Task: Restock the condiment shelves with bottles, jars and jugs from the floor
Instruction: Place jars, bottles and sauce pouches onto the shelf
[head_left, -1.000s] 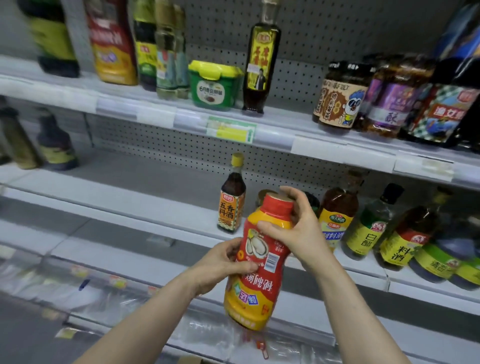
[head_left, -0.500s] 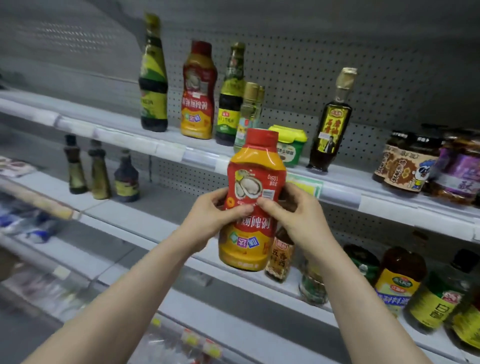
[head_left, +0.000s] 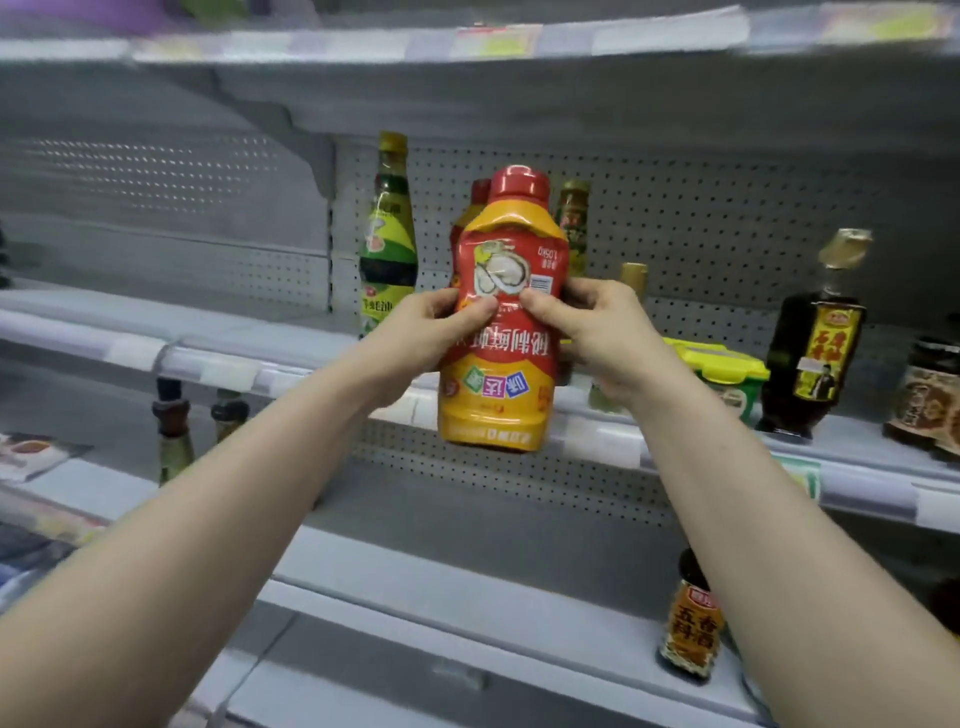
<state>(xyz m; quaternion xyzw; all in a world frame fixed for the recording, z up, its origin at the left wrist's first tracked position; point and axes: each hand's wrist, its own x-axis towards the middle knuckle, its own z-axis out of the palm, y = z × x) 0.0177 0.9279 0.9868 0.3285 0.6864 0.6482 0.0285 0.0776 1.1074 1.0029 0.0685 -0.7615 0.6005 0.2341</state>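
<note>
On the lower shelf (head_left: 467, 587), nearest of all, a small dark bottle (head_left: 693, 623) with an orange label is being partly hidden by the right forearm. Beyond it, a sauce bottle (head_left: 493, 405) with a red cap and a red and yellow wrapper is being held upright in the air, in front of the middle shelf (head_left: 218, 358), with its base hanging just below that shelf's front edge and touching nothing. It is being gripped by both hands. The left hand (head_left: 415, 338) is being wrapped round its left side and the right hand (head_left: 608, 332) is being clamped on its right side, with both thumbs being pressed on the front label, close together but apart.

Behind, on the middle shelf, a second sauce bottle (head_left: 475, 208) of the same kind is being mostly covered by the held one. A tall green bottle (head_left: 389, 244) with a yellow cap is being displayed to its left, and a slim bottle (head_left: 574, 218) to its right. Further right, a gold-capped bottle (head_left: 634, 275), a green tub (head_left: 727, 371) with a yellow lid, a dark bottle (head_left: 815, 343) with a yellow label and a brown jar (head_left: 930, 400) at the picture's edge are being shown. Farthest back, everything is being backed by a perforated panel (head_left: 727, 218), and a blurred top shelf (head_left: 467, 41) is being seen above.
</note>
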